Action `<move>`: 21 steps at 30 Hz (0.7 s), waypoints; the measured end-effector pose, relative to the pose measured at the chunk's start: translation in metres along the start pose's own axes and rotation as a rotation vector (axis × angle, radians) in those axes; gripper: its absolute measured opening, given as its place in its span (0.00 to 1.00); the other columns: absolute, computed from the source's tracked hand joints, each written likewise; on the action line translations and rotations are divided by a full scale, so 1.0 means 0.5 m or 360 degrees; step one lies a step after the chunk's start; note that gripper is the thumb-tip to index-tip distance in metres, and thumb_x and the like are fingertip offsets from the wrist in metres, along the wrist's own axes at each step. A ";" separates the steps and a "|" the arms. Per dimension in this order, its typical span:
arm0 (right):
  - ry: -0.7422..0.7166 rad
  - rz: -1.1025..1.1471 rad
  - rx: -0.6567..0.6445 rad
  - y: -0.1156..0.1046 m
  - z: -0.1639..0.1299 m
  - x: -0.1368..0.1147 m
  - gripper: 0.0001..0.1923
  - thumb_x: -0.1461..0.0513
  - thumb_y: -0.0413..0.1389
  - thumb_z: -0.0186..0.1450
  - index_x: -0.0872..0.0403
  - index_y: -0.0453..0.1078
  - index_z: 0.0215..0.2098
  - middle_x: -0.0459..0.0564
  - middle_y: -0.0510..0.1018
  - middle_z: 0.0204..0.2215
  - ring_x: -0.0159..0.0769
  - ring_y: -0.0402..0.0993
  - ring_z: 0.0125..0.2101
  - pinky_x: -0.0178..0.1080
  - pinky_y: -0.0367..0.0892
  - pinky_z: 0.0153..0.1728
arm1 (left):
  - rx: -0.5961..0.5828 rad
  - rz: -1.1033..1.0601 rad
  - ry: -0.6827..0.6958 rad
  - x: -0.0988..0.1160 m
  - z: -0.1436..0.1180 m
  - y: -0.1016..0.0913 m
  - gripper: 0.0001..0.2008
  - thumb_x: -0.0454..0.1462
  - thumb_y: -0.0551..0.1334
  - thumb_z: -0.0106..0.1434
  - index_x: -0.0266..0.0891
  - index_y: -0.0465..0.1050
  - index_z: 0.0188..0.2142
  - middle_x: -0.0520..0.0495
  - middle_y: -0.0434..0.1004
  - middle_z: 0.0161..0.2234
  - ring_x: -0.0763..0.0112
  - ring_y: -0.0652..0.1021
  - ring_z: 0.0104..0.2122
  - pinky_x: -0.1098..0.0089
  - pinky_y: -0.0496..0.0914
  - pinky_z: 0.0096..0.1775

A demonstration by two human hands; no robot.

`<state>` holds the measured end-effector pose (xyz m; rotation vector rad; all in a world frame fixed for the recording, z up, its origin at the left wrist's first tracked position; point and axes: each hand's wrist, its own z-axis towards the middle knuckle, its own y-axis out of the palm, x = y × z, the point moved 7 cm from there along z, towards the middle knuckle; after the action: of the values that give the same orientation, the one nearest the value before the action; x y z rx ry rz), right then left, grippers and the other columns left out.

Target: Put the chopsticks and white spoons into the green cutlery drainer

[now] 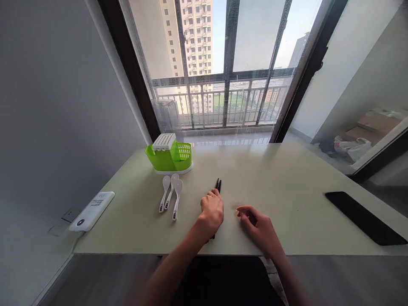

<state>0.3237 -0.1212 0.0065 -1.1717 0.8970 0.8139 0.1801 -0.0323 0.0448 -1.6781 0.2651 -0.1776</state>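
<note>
Black chopsticks (pixel 219 185) lie lengthwise under my left hand (pixel 213 210), whose fingers are closed around their middle. Their thin tips show beyond the knuckles, and the darker ends show below the wrist; the middle is hidden. To the right, just over the table, is my right hand (pixel 256 224), with loosely curled fingers, a gap by the thumb and no object visible in it. Left of the chopsticks lie three white spoons (pixel 176 195) with marked handle ends. Behind the spoons stands a green utensil basket (pixel 162 161) with a white slotted top part and a white base.
The pale table (pixel 270 178) reaches to a large window. At its left edge is a white power strip-like device (pixel 94 210) with a cable. A flat black object (pixel 363 216) lies at the right. Beyond the glass, bags and boxes (pixel 366 131) sit on the floor.
</note>
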 end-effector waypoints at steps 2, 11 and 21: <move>-0.0003 0.0004 -0.0008 0.000 0.000 0.000 0.17 0.53 0.51 0.69 0.51 0.77 0.47 0.52 0.85 0.40 0.43 0.80 0.39 0.42 0.72 0.42 | 0.0020 0.0001 -0.0003 0.000 -0.004 -0.001 0.26 0.31 0.60 0.65 0.29 0.66 0.63 0.27 0.78 0.45 0.50 0.82 0.43 0.62 0.73 0.38; 0.0009 0.0009 -0.0006 -0.003 -0.002 -0.004 0.15 0.53 0.52 0.69 0.50 0.76 0.46 0.51 0.85 0.40 0.43 0.80 0.39 0.41 0.72 0.43 | 0.0272 -0.0039 -0.0030 -0.056 -0.038 -0.064 0.17 0.42 0.60 0.71 0.34 0.73 0.52 0.32 0.78 0.46 0.50 0.77 0.48 0.58 0.71 0.49; -0.0018 -0.0002 0.0002 -0.001 -0.001 -0.004 0.15 0.53 0.51 0.69 0.50 0.76 0.45 0.51 0.85 0.38 0.42 0.81 0.37 0.41 0.72 0.41 | 0.0861 -0.0031 -0.0270 -0.311 -0.123 -0.004 0.35 0.50 0.62 0.68 0.29 0.63 0.66 0.24 0.59 0.67 0.38 0.61 0.67 0.45 0.57 0.66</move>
<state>0.3230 -0.1217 0.0086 -1.1653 0.8875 0.8183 0.0144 -0.0480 0.0605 -1.1498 0.0622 -0.1074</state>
